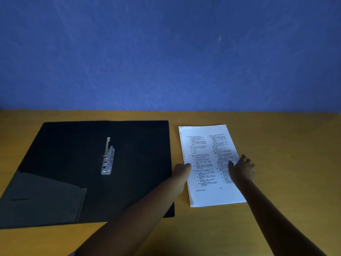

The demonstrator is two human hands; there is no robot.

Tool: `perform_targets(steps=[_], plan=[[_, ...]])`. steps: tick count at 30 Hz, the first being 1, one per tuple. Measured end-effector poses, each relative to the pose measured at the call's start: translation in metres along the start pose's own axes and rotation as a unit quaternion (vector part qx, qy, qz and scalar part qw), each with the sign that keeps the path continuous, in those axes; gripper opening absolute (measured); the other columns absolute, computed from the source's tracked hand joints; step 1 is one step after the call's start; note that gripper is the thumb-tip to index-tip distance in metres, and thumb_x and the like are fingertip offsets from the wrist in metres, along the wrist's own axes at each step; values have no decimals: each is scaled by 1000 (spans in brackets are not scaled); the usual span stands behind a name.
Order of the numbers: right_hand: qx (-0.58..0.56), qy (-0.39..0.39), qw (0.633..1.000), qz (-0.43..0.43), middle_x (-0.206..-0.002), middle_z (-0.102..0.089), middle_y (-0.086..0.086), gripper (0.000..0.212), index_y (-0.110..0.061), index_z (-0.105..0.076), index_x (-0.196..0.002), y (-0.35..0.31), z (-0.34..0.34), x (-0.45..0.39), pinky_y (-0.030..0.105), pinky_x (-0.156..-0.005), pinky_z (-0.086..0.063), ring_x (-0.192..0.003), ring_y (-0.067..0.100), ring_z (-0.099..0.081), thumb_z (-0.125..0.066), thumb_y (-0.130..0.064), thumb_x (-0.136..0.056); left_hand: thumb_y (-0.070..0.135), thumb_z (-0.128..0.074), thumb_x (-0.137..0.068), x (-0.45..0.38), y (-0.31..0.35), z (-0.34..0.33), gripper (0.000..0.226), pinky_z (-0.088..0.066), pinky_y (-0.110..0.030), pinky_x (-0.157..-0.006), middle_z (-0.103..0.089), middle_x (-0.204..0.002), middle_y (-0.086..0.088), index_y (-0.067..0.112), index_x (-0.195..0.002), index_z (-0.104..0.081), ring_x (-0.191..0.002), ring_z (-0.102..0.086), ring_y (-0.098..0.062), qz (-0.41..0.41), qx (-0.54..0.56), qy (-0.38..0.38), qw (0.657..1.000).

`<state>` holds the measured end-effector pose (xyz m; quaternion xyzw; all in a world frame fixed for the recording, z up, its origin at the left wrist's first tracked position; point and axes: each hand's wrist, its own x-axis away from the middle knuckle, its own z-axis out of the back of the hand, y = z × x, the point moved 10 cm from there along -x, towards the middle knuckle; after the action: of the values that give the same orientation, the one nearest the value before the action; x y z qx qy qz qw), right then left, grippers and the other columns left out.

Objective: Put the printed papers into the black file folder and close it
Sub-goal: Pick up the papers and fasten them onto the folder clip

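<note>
The right hand (241, 169) is lying palm down on the papers (210, 163), fingers spread loose and flat across the right column of print. It is pressing or resting there, not gripping; nothing is pinched between its fingers. Its forearm is reaching in from the lower right corner, angling up and to the left.

The left hand (181, 169) is meeting the left edge of the papers about halfway along their length. Only the knuckle side is showing, and the fingers are curling down out of sight at the edge, so whether they are gripping the sheets or just touching them cannot be told. Its forearm is crossing from the bottom centre over the folder's (83, 163) near right corner.

The papers are sitting in a slightly fanned stack on the table (286, 154), just right of the folder and apart from it, tilting a little to the left at the far end.

The folder is lying open and flat on the left of the table, its metal clip (108, 157) showing near the middle with the lever raised. A pocket flap is showing at its near left corner.
</note>
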<state>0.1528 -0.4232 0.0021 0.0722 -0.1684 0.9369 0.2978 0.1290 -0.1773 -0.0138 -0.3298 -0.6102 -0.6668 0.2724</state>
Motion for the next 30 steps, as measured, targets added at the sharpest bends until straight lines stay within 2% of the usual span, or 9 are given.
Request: perform_targets(steps=[3, 7, 10, 13, 17, 19, 22, 26, 30], plan=[[20, 11, 1000, 11, -132, -46, 30, 60, 7, -35, -133, -2, 4, -6, 45, -100, -40, -122, 43, -44, -48, -36, -94, 18, -39, -93, -4, -4, -1, 18, -31, -21, -55, -54, -90, -2, 11, -101, -54, -67, -44, -11, 29, 30, 9, 999], [49, 4, 999, 3, -128, -48, 32, 63, 10, -40, -127, -2, 4, -15, 46, -101, -39, -119, 43, -46, -45, -42, -94, 19, -40, -93, -9, -6, -6, 21, -35, -23, -54, -57, -84, 0, 14, -103, -58, -69, -49, -12, 48, 66, -1, 997], [50, 1, 999, -4, -129, -47, 32, 65, 11, -40, -127, -2, 2, -17, 45, -102, -39, -120, 44, -45, -46, -44, -93, 18, -40, -92, -14, -7, -10, 31, -43, -26, -68, -63, -103, -6, 11, -115, -60, -81, -56, -18, 42, 64, -10, 997], [44, 2, 999, -12, -130, -46, 32, 67, 11, -38, -128, -1, 1, -18, 45, -101, -39, -121, 44, -44, -48, -44, -92, 16, -41, -92, -17, -10, -15, 33, -39, -31, -80, -59, -111, -5, 11, -121, -56, -94, -51, -20, 37, 55, -21, 998], [36, 1, 999, -15, -130, -45, 32, 67, 11, -37, -129, 0, 1, -19, 45, -102, -38, -121, 44, -43, -48, -45, -92, 15, -43, -91, -20, -4, -17, 34, -45, -25, -71, -61, -118, -7, 7, -121, -57, -99, -58, -23, 6, 41, -4, 999], [34, 1, 999, -15, -131, -45, 32, 68, 11, -37, -129, 0, 0, -20, 45, -102, -38, -122, 43, -43, -47, -45, -92, 9, -42, -90, -22, -2, -18, 28, -47, -26, -69, -63, -109, -10, 5, -110, -60, -94, -59, -25, -6, 66, 9, 998], [24, 6, 1000, -12, -131, -45, 31, 67, 9, -38, -129, 2, 0, -19, 45, -103, -37, -122, 43, -42, -47, -45, -92, 2, -38, -89, -26, -4, -13, 22, -47, -34, -77, -61, -96, -11, 7, -90, -59, -88, -57, -27, 0, 112, 29, 993], [12, 6, 1000, 9, -130, -44, 29, 62, 6, -39, -130, 1, -2, -16, 44, -102, -36, -121, 42, -42, -49, -42, -92, 3, -36, -89, -28, -3, -12, 32, -52, -35, -72, -62, -113, -13, 6, -116, -53, -97, -60, -28, -20, 61, 30, 997], [15, 0, 1000, 23, -132, -42, 29, 63, 3, -35, -134, 1, -2, -14, 43, -102, -36, -122, 42, -40, -52, -39, -91, 5, -42, -91, -27, 0, -14, 23, -51, -36, -74, -61, -100, -4, 16, -109, -51, -90, -59, -24, -25, 73, 21, 997]])
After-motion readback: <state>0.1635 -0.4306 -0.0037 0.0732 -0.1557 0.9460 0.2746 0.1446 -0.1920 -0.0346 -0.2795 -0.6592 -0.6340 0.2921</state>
